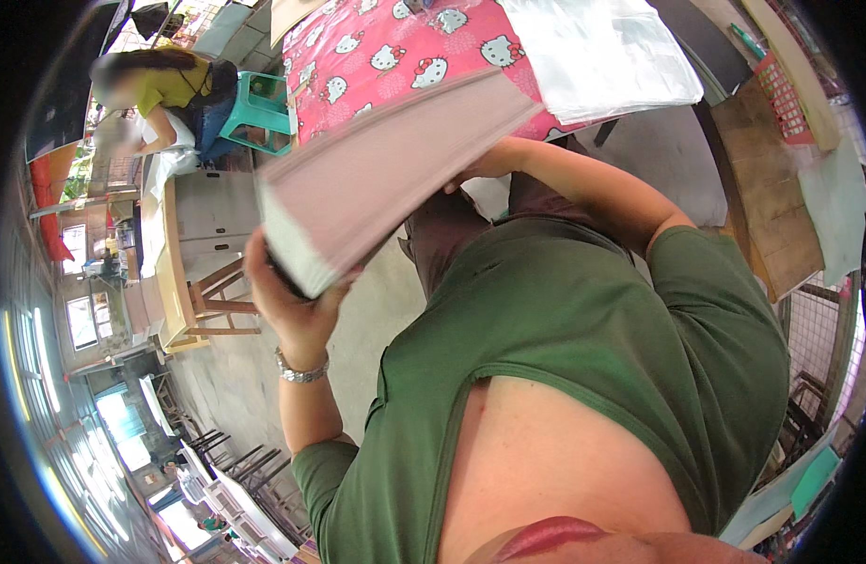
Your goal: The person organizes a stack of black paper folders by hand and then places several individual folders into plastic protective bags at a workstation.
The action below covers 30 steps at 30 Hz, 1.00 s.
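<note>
A long, pinkish-brown box-shaped bundle (405, 155) with a pale end face is held up at a slant before my body, over the near edge of the table. Motion blurs it, and I cannot tell if it is a box or a thick stack. Around its lower left end wraps my left hand (297, 296), thumb on the near side, a metal watch at the wrist. My right hand (494, 162) grips the near long edge toward the other end, its fingers partly hidden beneath. Behind the bundle lies the table's pink cover (358, 56) printed with white cat faces.
White plastic sheets (607, 61) lie on the table's right side. A red plastic basket (784, 99) stands at the far right by a brown wooden surface (776, 188). At left are a teal stool (261, 117), a seated person (184, 94) and a wooden table (176, 282).
</note>
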Available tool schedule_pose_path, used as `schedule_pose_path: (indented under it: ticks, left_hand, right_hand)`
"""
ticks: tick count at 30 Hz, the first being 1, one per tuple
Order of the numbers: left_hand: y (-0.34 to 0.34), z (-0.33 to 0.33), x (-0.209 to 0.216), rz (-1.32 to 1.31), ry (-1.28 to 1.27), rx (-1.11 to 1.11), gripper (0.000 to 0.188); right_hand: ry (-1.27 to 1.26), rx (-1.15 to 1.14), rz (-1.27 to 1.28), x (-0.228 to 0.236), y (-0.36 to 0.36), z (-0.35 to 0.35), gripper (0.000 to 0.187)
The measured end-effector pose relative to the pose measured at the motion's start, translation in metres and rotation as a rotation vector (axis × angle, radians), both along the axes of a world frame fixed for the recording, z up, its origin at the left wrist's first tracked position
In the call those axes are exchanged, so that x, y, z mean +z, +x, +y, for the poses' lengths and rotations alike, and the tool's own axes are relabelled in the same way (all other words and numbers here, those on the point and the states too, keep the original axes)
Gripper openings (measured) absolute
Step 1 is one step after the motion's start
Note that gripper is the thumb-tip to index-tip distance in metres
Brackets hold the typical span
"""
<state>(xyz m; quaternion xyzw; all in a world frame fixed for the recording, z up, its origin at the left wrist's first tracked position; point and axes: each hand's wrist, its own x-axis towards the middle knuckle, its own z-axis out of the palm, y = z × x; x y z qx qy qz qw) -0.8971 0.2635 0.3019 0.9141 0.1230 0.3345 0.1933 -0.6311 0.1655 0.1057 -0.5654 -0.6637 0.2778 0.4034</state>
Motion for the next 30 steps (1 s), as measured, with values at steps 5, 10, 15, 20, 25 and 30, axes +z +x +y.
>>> schedule_pose_path:
  ticks: [5,10,15,20,25,30]
  left_hand:
    - [0.020,0.052,0.015,-0.296,-0.387,0.026,0.061]
    - [0.079,0.096,-0.032,-0.400,-0.963,0.081,0.054]
    - [0.143,0.130,-0.135,-0.282,-1.379,-0.044,0.058]
    - [0.221,0.159,-0.165,0.312,-1.663,0.159,0.068]
    - [0.241,0.191,-0.210,0.399,-1.603,0.220,0.071]
    - [0.268,0.198,-0.231,0.348,-1.679,0.192,0.067]
  right_hand:
    - [-0.005,-0.149,0.435,0.049,0.037,-0.026,0.084]
    - [0.154,-0.425,0.526,0.079,0.045,-0.025,0.083]
    - [-0.011,-0.747,0.511,0.074,0.067,-0.014,0.071]
    - [-0.337,-0.771,0.831,0.006,0.136,0.018,0.067]
    - [-0.520,-0.970,0.659,-0.039,0.131,0.034,0.073]
    - [-0.648,-0.919,0.276,-0.022,0.148,0.018,0.068]
